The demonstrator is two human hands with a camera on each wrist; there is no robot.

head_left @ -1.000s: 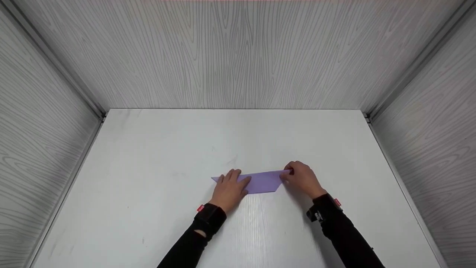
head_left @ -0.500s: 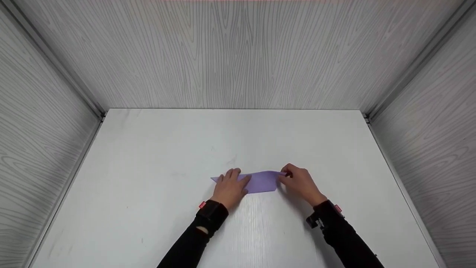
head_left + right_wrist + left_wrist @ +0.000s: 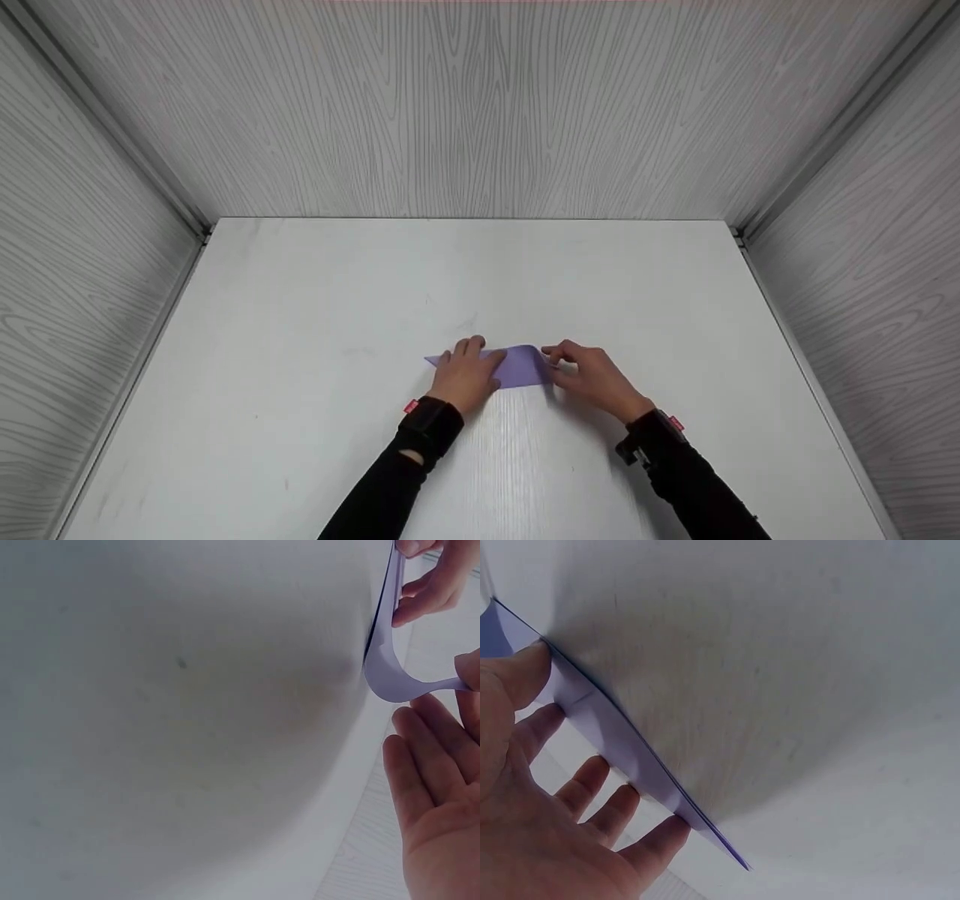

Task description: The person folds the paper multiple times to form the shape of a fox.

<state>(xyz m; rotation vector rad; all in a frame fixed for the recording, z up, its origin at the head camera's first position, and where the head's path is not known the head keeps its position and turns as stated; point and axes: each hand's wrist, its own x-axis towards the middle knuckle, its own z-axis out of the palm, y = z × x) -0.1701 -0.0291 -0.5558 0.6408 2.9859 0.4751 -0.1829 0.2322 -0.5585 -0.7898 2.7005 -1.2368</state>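
Wristbands (image 3: 431, 427) nearest my view carry red tags (image 3: 411, 406), lettering too small to read. Beyond, I see the right hand (image 3: 596, 379) has come inward, finger and thumb pinching the right end of the purple paper (image 3: 519, 367), which now curls over: a fold begun, I judge, not creased. The left hand (image 3: 461, 379), fingers spread, presses the rest onto the white table (image 3: 300, 300).

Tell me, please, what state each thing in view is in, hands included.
Purple paper: folded; right end curled up and held in a bend, not creased flat.
Left hand: fingers spread, resting on the paper's left part.
Right hand: pinching the paper's right end.
Table: white, faintly marked.
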